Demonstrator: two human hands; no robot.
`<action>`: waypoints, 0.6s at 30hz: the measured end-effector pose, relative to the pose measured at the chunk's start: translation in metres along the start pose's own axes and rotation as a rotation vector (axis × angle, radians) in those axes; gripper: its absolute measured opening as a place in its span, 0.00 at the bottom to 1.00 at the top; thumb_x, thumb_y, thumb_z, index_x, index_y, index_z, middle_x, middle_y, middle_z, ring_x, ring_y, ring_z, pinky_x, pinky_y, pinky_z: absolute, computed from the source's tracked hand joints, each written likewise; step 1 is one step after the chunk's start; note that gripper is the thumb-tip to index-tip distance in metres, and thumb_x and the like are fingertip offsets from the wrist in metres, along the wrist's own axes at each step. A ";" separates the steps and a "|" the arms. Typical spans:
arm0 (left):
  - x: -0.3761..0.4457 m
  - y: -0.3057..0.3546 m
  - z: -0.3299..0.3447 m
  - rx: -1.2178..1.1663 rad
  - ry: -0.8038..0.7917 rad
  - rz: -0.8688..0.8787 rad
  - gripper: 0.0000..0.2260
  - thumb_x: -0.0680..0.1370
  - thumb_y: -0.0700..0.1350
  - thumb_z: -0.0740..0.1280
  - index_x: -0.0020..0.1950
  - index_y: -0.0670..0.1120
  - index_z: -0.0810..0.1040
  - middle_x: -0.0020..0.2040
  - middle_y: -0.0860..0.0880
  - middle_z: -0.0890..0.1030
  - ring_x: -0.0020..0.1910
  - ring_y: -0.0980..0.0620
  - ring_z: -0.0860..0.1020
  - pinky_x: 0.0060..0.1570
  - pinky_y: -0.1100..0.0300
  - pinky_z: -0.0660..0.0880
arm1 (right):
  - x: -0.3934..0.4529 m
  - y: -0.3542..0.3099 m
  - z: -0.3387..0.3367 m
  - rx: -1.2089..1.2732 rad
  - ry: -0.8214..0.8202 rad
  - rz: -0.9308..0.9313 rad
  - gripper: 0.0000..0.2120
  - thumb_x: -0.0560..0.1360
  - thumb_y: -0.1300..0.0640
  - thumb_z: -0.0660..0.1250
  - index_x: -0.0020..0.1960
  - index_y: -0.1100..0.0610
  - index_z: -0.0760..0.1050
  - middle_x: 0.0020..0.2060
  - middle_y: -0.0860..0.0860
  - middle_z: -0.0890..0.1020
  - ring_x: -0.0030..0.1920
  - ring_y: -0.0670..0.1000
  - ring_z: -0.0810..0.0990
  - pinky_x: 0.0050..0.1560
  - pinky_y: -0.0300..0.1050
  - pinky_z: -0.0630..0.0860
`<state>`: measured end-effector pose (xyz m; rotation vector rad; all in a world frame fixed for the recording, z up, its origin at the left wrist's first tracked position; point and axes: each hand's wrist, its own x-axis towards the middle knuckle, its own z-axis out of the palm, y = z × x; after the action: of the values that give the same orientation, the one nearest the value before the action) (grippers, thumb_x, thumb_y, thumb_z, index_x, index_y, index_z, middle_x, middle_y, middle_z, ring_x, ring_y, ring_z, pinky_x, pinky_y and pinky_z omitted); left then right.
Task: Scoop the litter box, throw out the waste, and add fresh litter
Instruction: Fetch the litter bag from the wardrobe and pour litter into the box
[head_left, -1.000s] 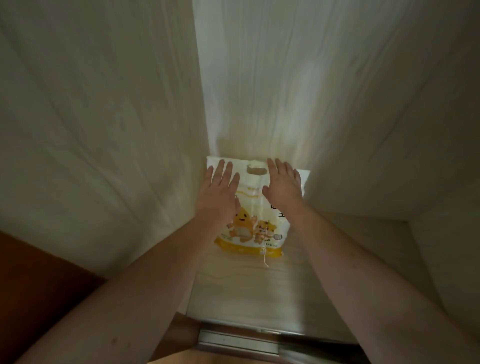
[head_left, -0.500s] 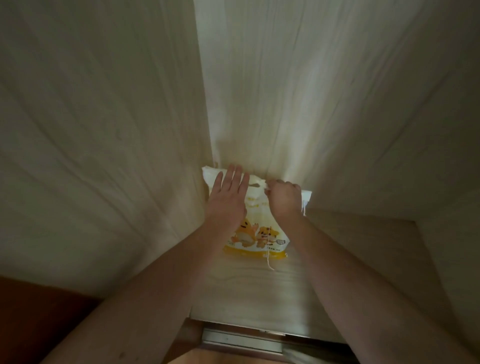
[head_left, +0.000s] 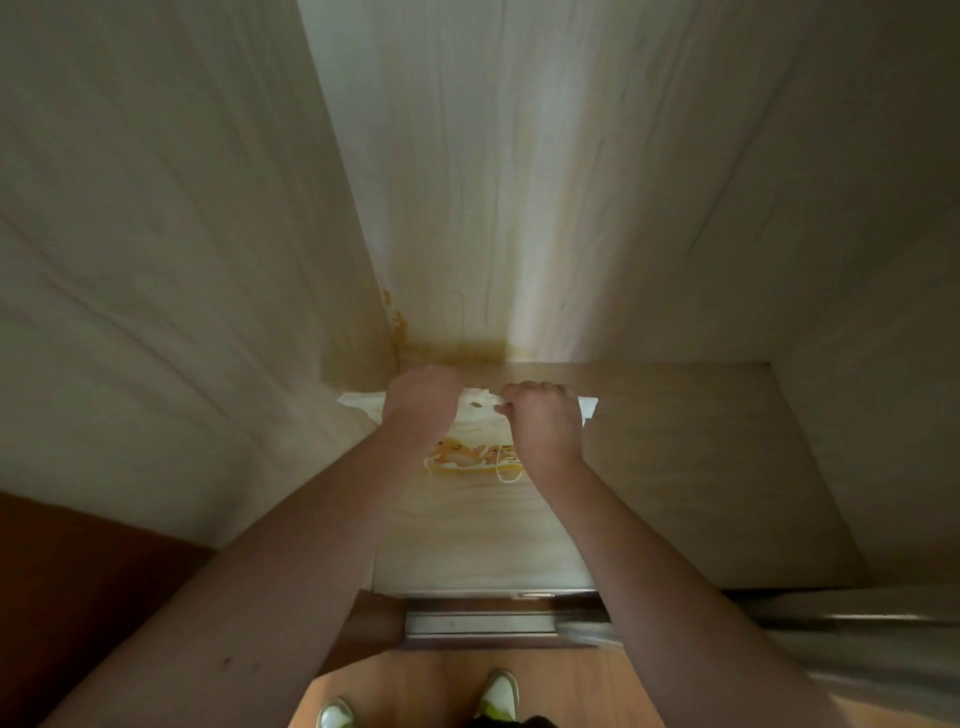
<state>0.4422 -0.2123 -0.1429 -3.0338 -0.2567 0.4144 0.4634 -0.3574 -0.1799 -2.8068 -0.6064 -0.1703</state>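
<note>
Fists, my left hand (head_left: 422, 402) and right hand (head_left: 543, 422), grip the white-and-yellow printed litter bag (head_left: 475, 457) by its top edge, bag hanging upright.

Both arms outstretched, left hand (head_left: 422, 402) and right hand (head_left: 545, 421) clenched side by side

text: none legible | litter bag (head_left: 470, 457): orange cartoon print only, blurred

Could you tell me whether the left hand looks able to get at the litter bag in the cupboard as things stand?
Yes, it seems so: the left hand already grips the top edge of the litter bag, beside the right hand, and nothing lies between them.
</note>
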 end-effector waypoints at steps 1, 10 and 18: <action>-0.003 0.001 0.001 -0.008 -0.002 0.013 0.16 0.77 0.33 0.59 0.58 0.45 0.80 0.55 0.45 0.82 0.53 0.44 0.81 0.46 0.54 0.76 | -0.002 0.003 -0.004 0.010 -0.003 0.005 0.02 0.70 0.56 0.72 0.39 0.52 0.81 0.34 0.51 0.83 0.36 0.56 0.80 0.42 0.46 0.67; -0.018 0.016 -0.045 -0.007 0.154 0.153 0.08 0.80 0.39 0.61 0.54 0.44 0.79 0.50 0.47 0.80 0.49 0.47 0.79 0.39 0.59 0.65 | -0.007 0.026 -0.061 0.099 0.100 0.031 0.06 0.75 0.52 0.68 0.49 0.51 0.82 0.43 0.50 0.85 0.45 0.55 0.81 0.48 0.47 0.66; -0.072 0.023 -0.079 -0.020 0.246 0.389 0.12 0.82 0.48 0.60 0.56 0.42 0.78 0.55 0.46 0.79 0.55 0.47 0.75 0.40 0.61 0.57 | -0.040 0.024 -0.118 0.139 0.039 -0.052 0.09 0.75 0.53 0.69 0.54 0.53 0.82 0.47 0.51 0.85 0.49 0.56 0.81 0.51 0.47 0.69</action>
<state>0.3986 -0.2510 -0.0505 -3.1053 0.3492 0.0518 0.4307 -0.4274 -0.0787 -2.6501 -0.6561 -0.1846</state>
